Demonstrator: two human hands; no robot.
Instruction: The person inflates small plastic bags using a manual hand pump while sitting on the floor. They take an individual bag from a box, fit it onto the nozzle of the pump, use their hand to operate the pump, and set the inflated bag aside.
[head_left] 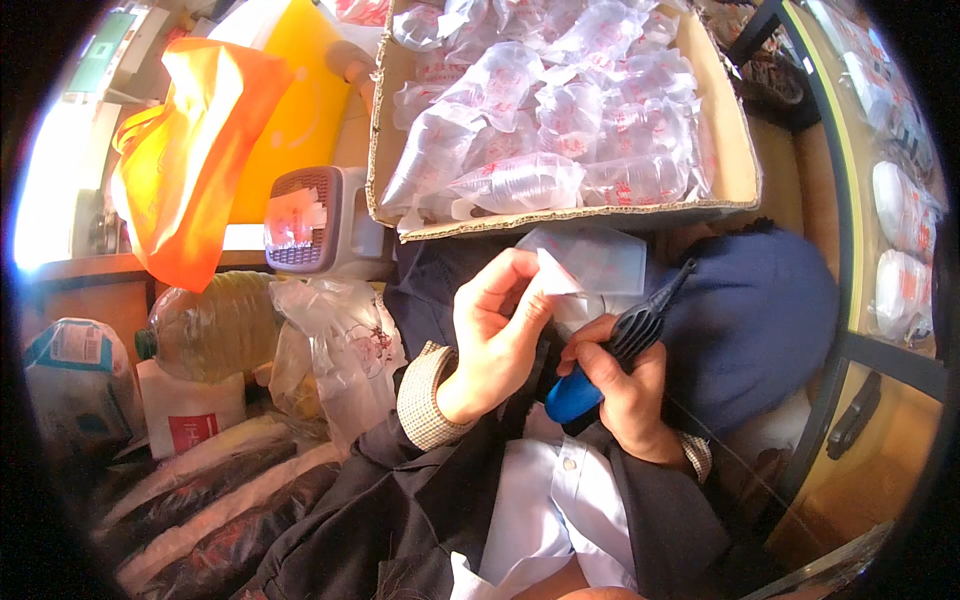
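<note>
My left hand [503, 330] is raised in the middle of the view, with thumb and fingers pinched on the white corner of a clear plastic bag [605, 262]. The bag hangs in front of the cardboard box, its lower part partly behind my hands. My right hand [628, 385], just to the right and lower, is wrapped round a black-and-blue hand tool [640, 328]. This tool has a ribbed black body, a narrow black tip slanting up and right, and a rounded blue end [573, 397]. Its exact kind is unclear.
Ahead stands an open cardboard box [580, 222] filled with several wrapped clear plastic cups [525, 180]. To the left are an orange bag [200, 150], a purple-grey container [305, 220] and a large clear bottle [215, 325]. A shelf with packages [903, 210] borders the right.
</note>
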